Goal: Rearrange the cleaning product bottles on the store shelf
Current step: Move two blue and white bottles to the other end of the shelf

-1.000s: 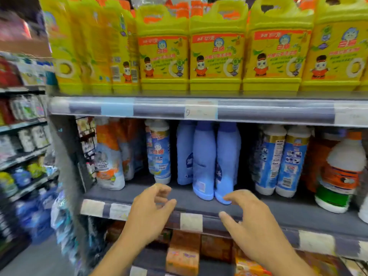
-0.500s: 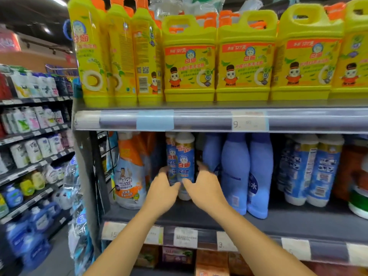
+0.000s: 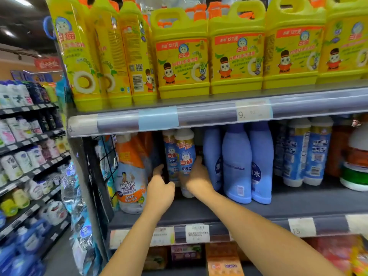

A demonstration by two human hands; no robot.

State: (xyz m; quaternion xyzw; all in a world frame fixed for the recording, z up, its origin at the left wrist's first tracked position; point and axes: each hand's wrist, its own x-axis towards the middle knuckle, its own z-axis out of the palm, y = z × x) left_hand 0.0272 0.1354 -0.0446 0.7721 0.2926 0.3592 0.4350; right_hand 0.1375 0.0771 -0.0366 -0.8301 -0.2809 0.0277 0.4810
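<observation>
Two white-capped bottles with blue labels stand side by side on the middle shelf. My right hand grips the front bottle low on its right side, fingers curled behind it. My left hand holds the lower part of the rear-left bottle, thumb up along its left side. Both hands hide the bottles' lower halves. To their right stand three plain blue bottles, the nearest touching my right hand.
An orange and white Mr Muscle refill pouch stands just left of my left hand. Two more blue-label bottles and an orange-white bottle stand to the right. Yellow detergent jugs fill the shelf above. A wire rack hangs on the shelf's left end.
Both hands rose from the shelf's front edge and closed on the two blue-label bottles. The view has moved closer and to the left.
</observation>
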